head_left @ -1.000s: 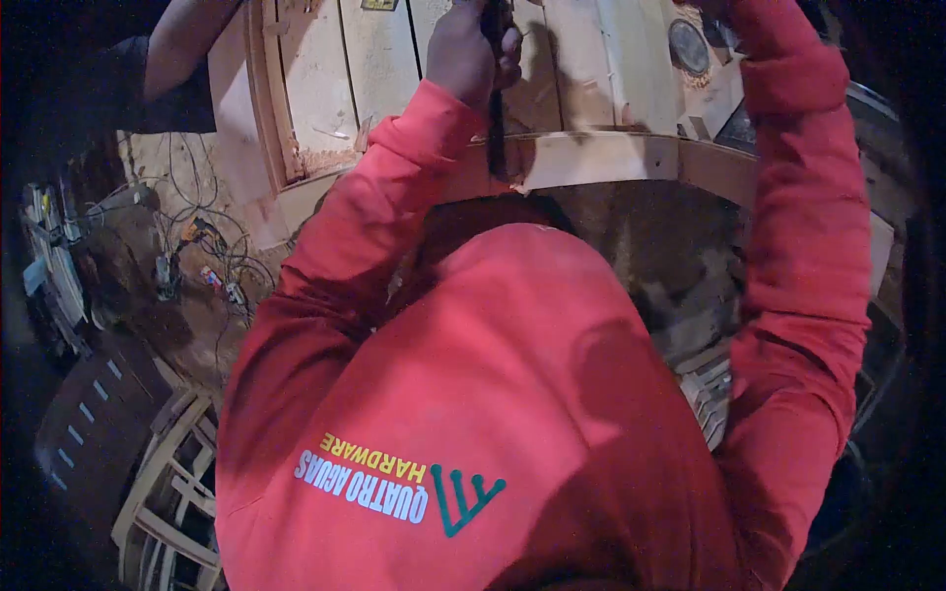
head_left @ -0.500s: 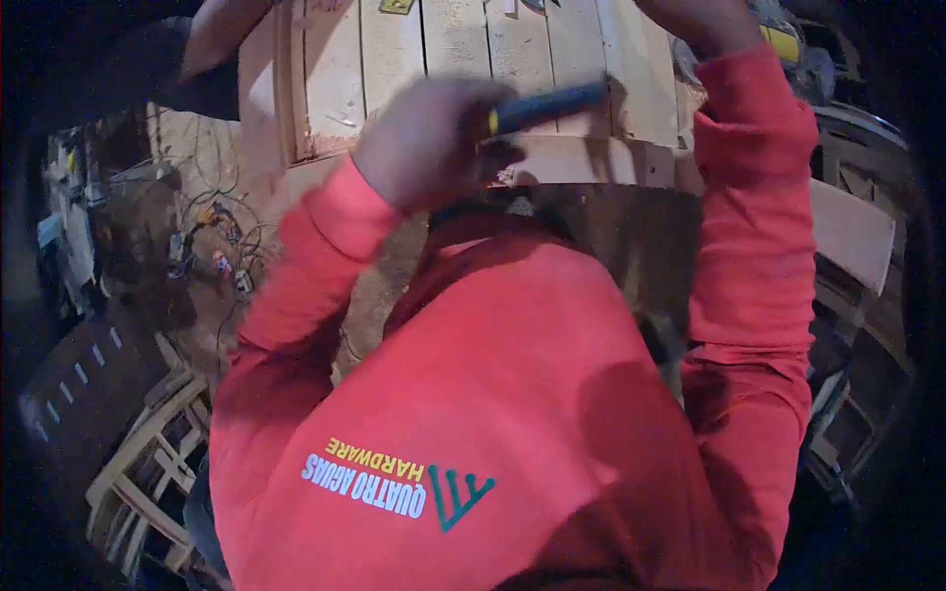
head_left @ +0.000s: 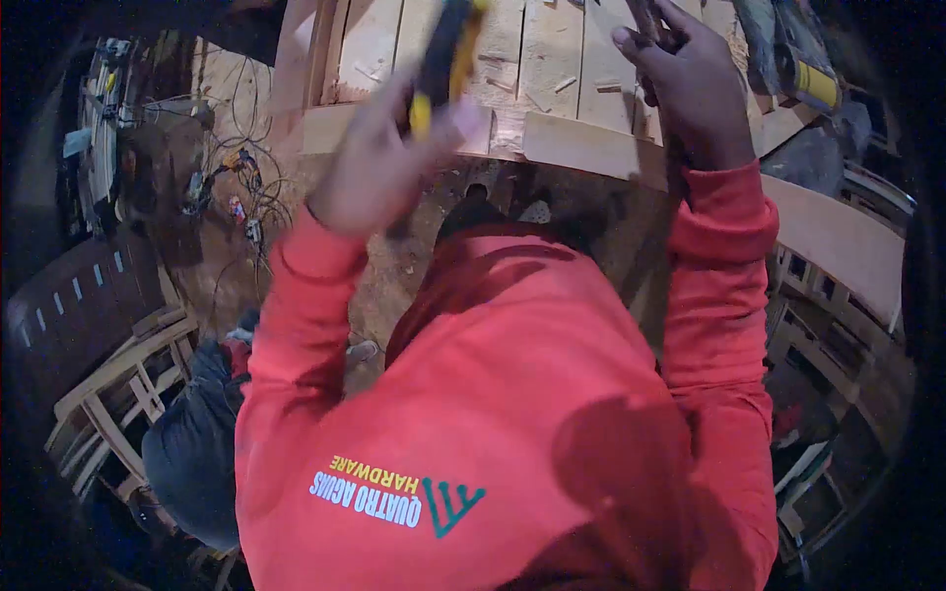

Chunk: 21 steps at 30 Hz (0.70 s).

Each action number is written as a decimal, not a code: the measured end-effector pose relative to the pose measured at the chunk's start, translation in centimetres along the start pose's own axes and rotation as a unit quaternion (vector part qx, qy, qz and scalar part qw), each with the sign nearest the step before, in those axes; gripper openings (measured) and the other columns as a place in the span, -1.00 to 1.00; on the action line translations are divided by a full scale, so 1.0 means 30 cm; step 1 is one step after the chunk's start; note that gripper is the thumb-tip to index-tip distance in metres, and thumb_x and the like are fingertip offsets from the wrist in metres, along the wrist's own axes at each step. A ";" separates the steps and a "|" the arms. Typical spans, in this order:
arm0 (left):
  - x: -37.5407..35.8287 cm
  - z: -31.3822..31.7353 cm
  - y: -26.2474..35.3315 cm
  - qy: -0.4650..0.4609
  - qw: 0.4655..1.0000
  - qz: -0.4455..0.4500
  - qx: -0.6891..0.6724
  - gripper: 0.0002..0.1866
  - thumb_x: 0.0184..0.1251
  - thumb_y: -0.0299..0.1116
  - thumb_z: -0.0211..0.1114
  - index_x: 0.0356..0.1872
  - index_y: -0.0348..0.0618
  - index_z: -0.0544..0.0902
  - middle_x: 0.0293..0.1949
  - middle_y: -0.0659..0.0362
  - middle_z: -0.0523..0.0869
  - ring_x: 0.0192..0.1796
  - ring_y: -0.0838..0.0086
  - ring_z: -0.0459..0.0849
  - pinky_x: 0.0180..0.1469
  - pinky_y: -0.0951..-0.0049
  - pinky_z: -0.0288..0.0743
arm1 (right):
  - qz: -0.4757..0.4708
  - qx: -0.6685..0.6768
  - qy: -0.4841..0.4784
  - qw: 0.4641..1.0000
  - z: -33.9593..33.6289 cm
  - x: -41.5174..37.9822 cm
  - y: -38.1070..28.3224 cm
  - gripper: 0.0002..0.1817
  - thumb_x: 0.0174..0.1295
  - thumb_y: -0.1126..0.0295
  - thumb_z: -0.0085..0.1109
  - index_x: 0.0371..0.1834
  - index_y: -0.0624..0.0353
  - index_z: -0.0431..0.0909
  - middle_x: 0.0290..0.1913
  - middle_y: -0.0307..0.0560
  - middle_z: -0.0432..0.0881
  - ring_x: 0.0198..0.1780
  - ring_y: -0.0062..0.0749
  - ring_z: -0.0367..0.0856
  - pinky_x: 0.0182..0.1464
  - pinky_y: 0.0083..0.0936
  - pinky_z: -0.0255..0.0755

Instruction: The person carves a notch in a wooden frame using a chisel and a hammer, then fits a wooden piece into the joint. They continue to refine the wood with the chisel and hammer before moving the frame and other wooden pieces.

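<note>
My left hand point(head_left: 370, 167) is raised and blurred, gripping a tool with a yellow and black handle point(head_left: 443, 49) that points up over the wooden slatted piece point(head_left: 552, 59). My right hand point(head_left: 690, 89) rests on the slats near the curved wooden rim point(head_left: 591, 148). Its fingers pinch a small dark object point(head_left: 647, 18) at the top edge of the view; what it is I cannot tell. Both arms wear red sleeves, and my red sweatshirt fills the lower half of the view.
Tangled cables point(head_left: 227, 187) lie on the dirt floor at left. Wooden chair frames point(head_left: 108, 394) stand at lower left beside a bluish-grey bundle point(head_left: 192, 443). A yellow and black power tool point(head_left: 803, 69) lies at top right, above more wooden frames point(head_left: 838, 325).
My left hand drew the tool back from the rim, then swung it upward over the slats. My right hand came down into view onto the slats. The view tilted downward.
</note>
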<state>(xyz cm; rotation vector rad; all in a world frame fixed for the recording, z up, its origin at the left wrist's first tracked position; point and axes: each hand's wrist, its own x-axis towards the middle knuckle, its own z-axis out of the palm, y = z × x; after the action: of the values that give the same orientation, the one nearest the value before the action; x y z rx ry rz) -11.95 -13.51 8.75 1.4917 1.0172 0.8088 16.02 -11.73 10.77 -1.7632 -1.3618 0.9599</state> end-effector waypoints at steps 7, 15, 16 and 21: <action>0.457 0.104 -0.119 -0.033 0.893 -0.116 -0.433 -0.72 0.64 0.02 0.20 -0.26 0.15 0.44 -0.60 0.43 0.40 -0.67 0.68 0.27 -0.63 0.56 0.08 | 0.054 -0.071 0.062 0.994 0.000 -0.041 -0.088 -0.49 0.29 0.37 0.32 0.32 0.22 0.61 -0.48 -0.44 0.39 -0.49 -0.68 0.35 -0.45 -0.53 0.30; 0.578 0.202 -0.308 -0.029 0.907 -0.160 -0.389 -0.72 0.63 0.10 0.17 -0.16 0.18 0.51 -0.63 0.43 0.33 -0.69 0.62 0.25 -0.63 0.52 0.11 | 0.071 -0.092 0.108 0.987 -0.001 0.011 -0.108 -0.48 0.29 0.33 0.36 0.32 0.23 0.61 -0.52 -0.44 0.40 -0.54 -0.70 0.36 -0.48 -0.59 0.29; 0.581 0.205 -0.307 -0.027 0.913 -0.154 -0.376 -0.71 0.64 0.11 0.16 -0.13 0.17 0.52 -0.63 0.43 0.33 -0.69 0.61 0.26 -0.63 0.52 0.12 | 0.063 -0.091 0.105 0.988 -0.001 0.025 -0.119 -0.48 0.30 0.33 0.36 0.33 0.23 0.61 -0.52 -0.44 0.40 -0.54 -0.71 0.36 -0.49 -0.59 0.29; 0.585 0.204 -0.324 -0.056 0.893 -0.163 -0.416 -0.58 0.60 0.21 0.15 -0.01 0.07 0.54 -0.62 0.40 0.35 -0.68 0.61 0.28 -0.62 0.51 0.16 | -0.014 -0.129 0.132 0.983 -0.005 0.127 -0.163 -0.49 0.34 0.34 0.35 0.35 0.22 0.60 -0.50 -0.42 0.45 -0.53 -0.72 0.37 -0.47 -0.60 0.31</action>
<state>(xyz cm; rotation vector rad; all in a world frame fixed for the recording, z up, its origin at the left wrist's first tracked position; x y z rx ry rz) -1.07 0.39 -2.56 0.6005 0.6646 0.7620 14.59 -7.03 14.55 -1.9757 -1.3791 0.5270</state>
